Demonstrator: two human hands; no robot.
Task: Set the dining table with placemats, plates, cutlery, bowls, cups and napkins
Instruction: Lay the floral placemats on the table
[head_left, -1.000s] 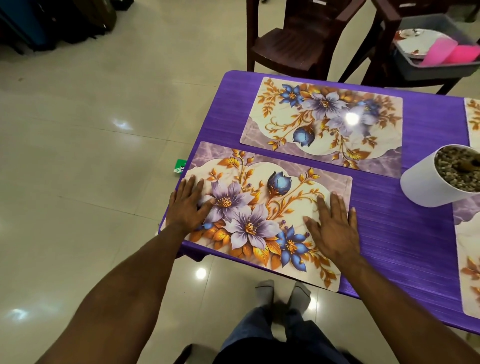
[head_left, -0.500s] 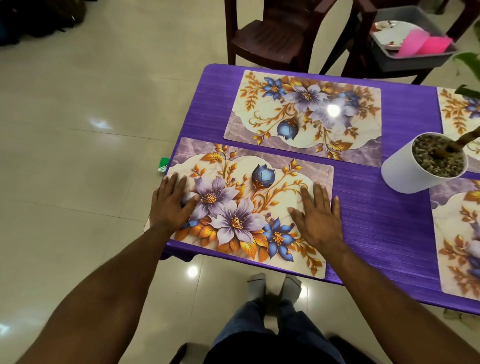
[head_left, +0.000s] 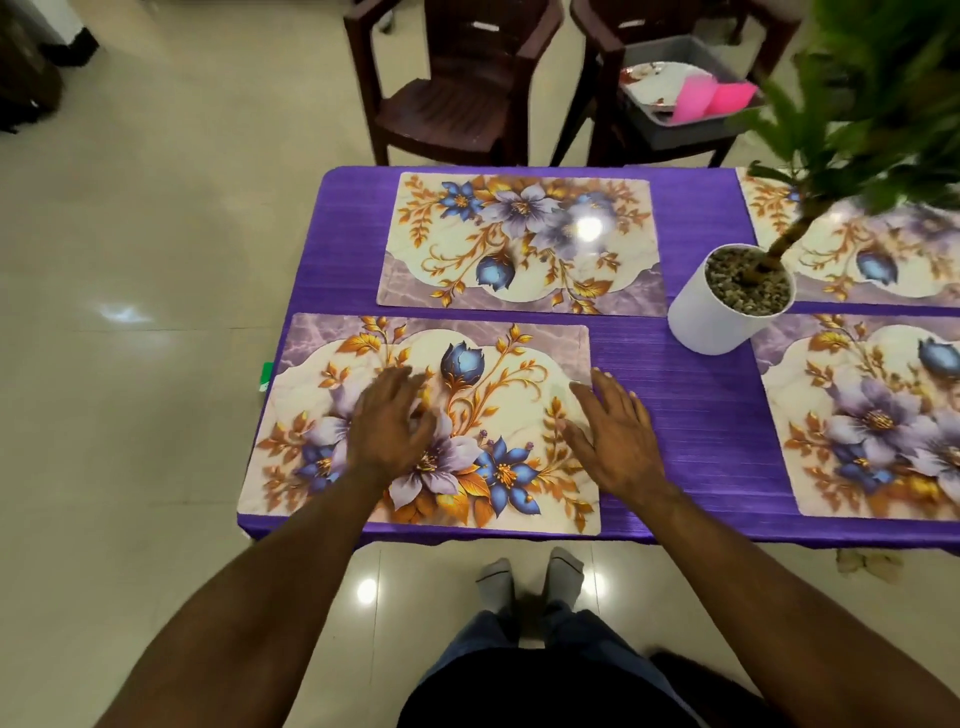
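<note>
A floral placemat (head_left: 498, 395) lies at the near left corner of the purple table (head_left: 696, 395). My left hand (head_left: 389, 421) is spread over the mat's left half, blurred, fingers apart, holding nothing. My right hand (head_left: 615, 434) is open, palm down, over the mat's right edge and the bare table. A second placemat (head_left: 524, 244) lies behind it at the far left. Two more placemats lie on the right, one near (head_left: 872, 421) and one far (head_left: 852, 239). On a chair behind the table a grey tub (head_left: 675, 83) holds a plate (head_left: 660, 78) and pink napkins (head_left: 711, 96).
A white pot (head_left: 711, 317) with pebbles and a green plant (head_left: 872, 104) stands in the table's middle. Two dark brown chairs (head_left: 452, 88) stand at the far side. A small green item (head_left: 266, 375) lies on the tiled floor by the table's left edge.
Both hands have shifted right on the near left placemat; the left hand went from the mat's left edge toward its middle, the right to its right edge. The view has turned to face the table squarely.
</note>
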